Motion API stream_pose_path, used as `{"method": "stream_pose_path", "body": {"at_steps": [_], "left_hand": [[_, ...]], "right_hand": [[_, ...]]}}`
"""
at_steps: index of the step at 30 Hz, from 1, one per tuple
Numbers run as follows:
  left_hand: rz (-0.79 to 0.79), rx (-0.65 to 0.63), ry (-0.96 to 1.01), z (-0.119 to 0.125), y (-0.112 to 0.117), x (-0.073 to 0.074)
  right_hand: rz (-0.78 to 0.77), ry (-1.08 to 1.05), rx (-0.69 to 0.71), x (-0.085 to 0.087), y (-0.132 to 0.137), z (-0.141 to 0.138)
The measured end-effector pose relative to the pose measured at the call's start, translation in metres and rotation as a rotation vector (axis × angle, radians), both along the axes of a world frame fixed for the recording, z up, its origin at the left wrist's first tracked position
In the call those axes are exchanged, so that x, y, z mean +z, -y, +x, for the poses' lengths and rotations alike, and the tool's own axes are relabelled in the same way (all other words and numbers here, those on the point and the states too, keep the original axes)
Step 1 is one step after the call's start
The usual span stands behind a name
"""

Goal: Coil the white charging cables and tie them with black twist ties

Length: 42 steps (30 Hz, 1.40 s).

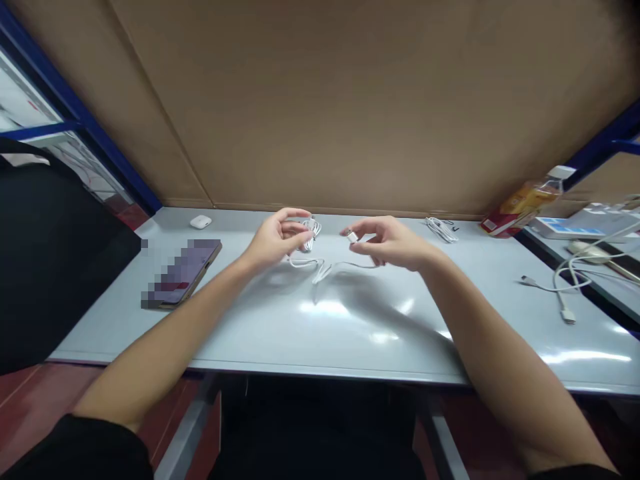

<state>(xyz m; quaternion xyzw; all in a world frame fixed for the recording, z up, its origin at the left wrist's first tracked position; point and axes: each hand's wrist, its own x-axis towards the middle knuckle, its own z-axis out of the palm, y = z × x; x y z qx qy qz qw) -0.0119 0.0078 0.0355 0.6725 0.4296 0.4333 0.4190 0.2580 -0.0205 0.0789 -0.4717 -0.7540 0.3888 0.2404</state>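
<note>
A thin white cable (323, 272) hangs in a loose bend between my two hands, above the table. My right hand (387, 241) is closed, with the cable's white plug (353, 237) pinched between thumb and fingertips. My left hand (280, 235) has curled fingers, the thumb close to the middle finger, and the cable's other stretch runs up to its underside. The exact grip there is partly hidden. Just beyond the left fingertips is a coiled white cable (311, 235), partly covered by them.
A phone (193, 270) and a white earbud case (201, 221) lie at left. Another coiled cable (441, 229) sits at the back right, near a drink bottle (523, 203). Loose white cables (565, 287) trail over the right side. A brown panel (320, 107) stands behind the table (300, 340).
</note>
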Motion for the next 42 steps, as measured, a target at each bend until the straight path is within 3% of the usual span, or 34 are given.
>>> {"method": "stream_pose_path", "body": {"at_steps": [3, 7, 14, 28, 33, 39, 42], "left_hand": [[-0.084, 0.01, -0.148, -0.021, -0.016, 0.006], [-0.208, -0.001, -0.299, -0.044, -0.033, 0.001], [-0.256, -0.097, -0.381, -0.053, -0.038, -0.004], [-0.27, -0.18, -0.355, -0.046, -0.035, -0.008], [-0.243, -0.214, -0.369, -0.033, -0.024, -0.008], [-0.131, -0.306, -0.446, -0.018, -0.011, -0.006], [-0.106, -0.369, -0.474, -0.01, -0.005, -0.003]], "right_hand": [[-0.1, 0.083, -0.012, 0.008, -0.01, 0.03], [-0.208, 0.17, -0.017, 0.006, -0.021, 0.065], [-0.299, 0.226, 0.004, 0.004, -0.025, 0.08], [-0.431, 0.024, 0.101, 0.0, -0.022, 0.073], [-0.513, -0.041, 0.147, -0.015, -0.028, 0.054], [-0.325, -0.045, 0.186, -0.043, -0.029, 0.006], [-0.125, -0.017, 0.147, -0.049, -0.021, -0.015]]}}
